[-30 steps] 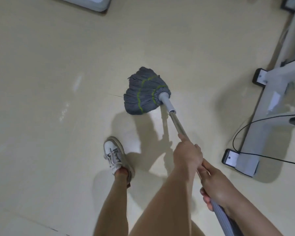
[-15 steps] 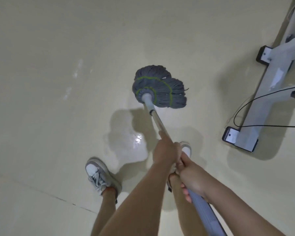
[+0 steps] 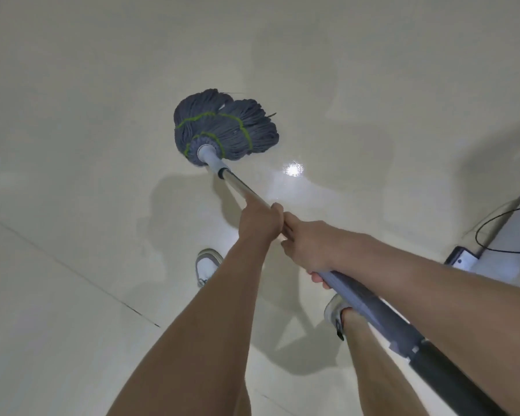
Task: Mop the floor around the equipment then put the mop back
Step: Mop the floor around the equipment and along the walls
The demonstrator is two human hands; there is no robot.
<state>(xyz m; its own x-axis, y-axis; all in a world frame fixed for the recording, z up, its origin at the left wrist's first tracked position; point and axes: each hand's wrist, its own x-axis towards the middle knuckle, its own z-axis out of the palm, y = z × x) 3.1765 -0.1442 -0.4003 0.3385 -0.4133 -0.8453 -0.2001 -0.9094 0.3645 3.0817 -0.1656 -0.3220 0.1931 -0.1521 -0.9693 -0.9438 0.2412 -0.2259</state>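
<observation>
The mop has a grey string head with green stitching [image 3: 225,127], spread flat on the cream tile floor ahead of me. Its metal shaft [image 3: 240,184] runs back toward me into a grey-blue grip sleeve [image 3: 370,307]. My left hand [image 3: 260,220] is wrapped round the metal shaft, index finger stretched along it. Directly behind it, touching, my right hand [image 3: 306,247] grips the upper end of the sleeve. Both arms reach forward from the lower edge of the view.
A white equipment base with a black end cap [image 3: 461,257] sits at the right edge, and a black cable [image 3: 493,232] loops beside it. My two shoes [image 3: 206,265] stand on the tiles below the hands. A wet sheen [image 3: 293,169] glints right of the shaft.
The mop head has been pushed forward and left, farther from my feet. The view has swung left, so the equipment base now lies at the far right edge. My feet have shifted.
</observation>
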